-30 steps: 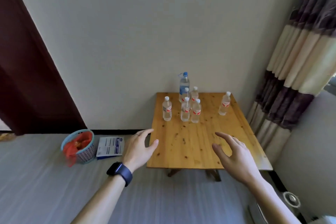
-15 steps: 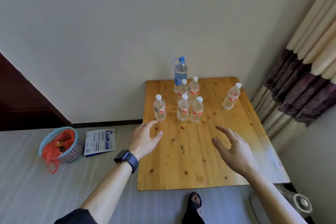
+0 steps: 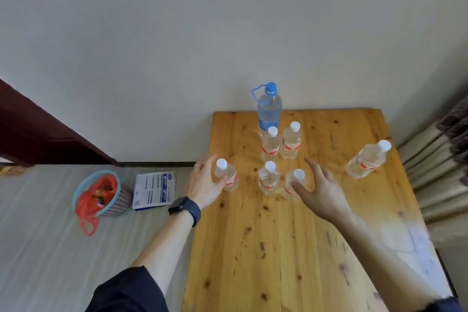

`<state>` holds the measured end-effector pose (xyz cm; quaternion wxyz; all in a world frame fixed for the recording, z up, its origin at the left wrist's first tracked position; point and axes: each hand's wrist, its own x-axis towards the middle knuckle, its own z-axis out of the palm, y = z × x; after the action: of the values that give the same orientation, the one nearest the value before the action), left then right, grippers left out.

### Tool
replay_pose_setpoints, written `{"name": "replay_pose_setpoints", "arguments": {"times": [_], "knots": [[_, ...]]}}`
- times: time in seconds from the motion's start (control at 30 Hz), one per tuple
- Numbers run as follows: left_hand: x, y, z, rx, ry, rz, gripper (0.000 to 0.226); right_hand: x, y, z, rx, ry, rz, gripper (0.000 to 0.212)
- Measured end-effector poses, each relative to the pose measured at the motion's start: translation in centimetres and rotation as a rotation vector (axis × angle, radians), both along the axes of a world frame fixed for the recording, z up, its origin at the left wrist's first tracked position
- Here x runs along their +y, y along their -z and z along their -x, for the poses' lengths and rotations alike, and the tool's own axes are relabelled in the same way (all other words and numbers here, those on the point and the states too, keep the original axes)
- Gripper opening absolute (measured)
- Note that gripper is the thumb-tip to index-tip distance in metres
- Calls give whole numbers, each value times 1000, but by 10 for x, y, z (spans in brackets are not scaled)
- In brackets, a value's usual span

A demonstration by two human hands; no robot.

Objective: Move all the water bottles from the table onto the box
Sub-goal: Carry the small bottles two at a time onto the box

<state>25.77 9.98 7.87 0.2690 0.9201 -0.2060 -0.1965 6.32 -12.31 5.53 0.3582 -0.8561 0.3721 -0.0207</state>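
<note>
A wooden table (image 3: 316, 248) stands with its far edge against the wall and carries seven bottles. On the floor off its left edge sit a woven bin with a red bag (image 3: 103, 195) and a flat white-and-blue box (image 3: 154, 190).

A tall blue-capped water bottle (image 3: 269, 109) stands at the far edge. Just in front of it is a back pair of small bottles (image 3: 291, 143), and nearer still the front-middle bottle (image 3: 269, 178). A lone small bottle (image 3: 367, 161) is near the right edge.

The left hand (image 3: 205, 182) grasps the leftmost small bottle (image 3: 229, 175) near the left edge, with the thumb across its front and the fingers behind it.

The right hand (image 3: 321, 187) is spread and relaxed. Its thumb touches the front-right small bottle (image 3: 298, 175), and its fingers reach past that bottle's right side without closing.

The left arm wears a dark wristwatch (image 3: 183, 206) and a ring (image 3: 197, 166).
</note>
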Motion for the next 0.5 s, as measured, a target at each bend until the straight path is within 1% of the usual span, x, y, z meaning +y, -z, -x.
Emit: {"name": "replay_pose_setpoints", "arguments": {"times": [0.07, 0.13, 0.2, 0.23, 0.3, 0.37, 0.43, 0.5], "knots": [[-13, 16, -13, 24, 17, -36, 71, -13, 14, -16, 39, -20, -23, 80], [-26, 34, -26, 73, 12, -60, 72, -22, 30, -27, 123, -55, -26, 81], [-35, 53, -35, 132, -21, -85, 70, -24, 46, -31, 196, -75, -46, 76], [-38, 62, -37, 143, -38, -86, 68, -23, 53, -31, 199, -75, -59, 71], [-39, 77, -40, 104, -79, -65, 58, -21, 65, -31, 159, -62, -64, 55], [-37, 85, -42, 18, -91, -72, 45, -21, 71, -33, 132, -50, -43, 41], [-30, 85, -43, -37, -35, -112, 41, -20, 73, -31, 129, -43, -26, 35], [-17, 83, -39, -40, 59, -120, 38, -13, 71, -22, 124, -29, -28, 33]]}}
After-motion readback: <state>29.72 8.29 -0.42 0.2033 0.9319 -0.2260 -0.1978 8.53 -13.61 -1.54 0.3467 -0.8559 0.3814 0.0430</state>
